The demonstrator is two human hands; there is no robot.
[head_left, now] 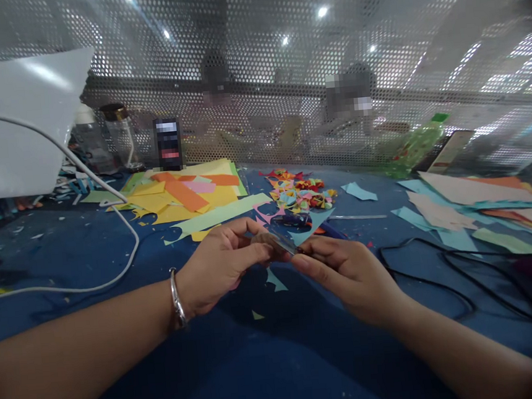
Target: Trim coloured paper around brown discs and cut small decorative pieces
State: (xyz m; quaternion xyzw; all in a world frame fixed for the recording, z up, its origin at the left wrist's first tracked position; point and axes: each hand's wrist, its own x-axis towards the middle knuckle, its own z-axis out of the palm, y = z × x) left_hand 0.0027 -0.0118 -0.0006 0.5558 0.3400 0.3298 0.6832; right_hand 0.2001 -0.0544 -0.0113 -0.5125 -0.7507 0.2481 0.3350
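My left hand and my right hand meet over the middle of the blue table. Between their fingertips is a thin, shiny, see-through strip, slanting down to the right. Thumb and fingers of both hands are closed on it. Its exact kind I cannot make out. Just behind the fingers lie a light blue paper scrap and a dark-handled tool. Below the hands, a small blue scrap and a tiny green scrap rest on the table.
Yellow and orange paper lies at the back left, beside a pile of small colourful folded pieces. More paper sheets and a black cable are on the right. A white cable loops at left. A perforated screen stands behind.
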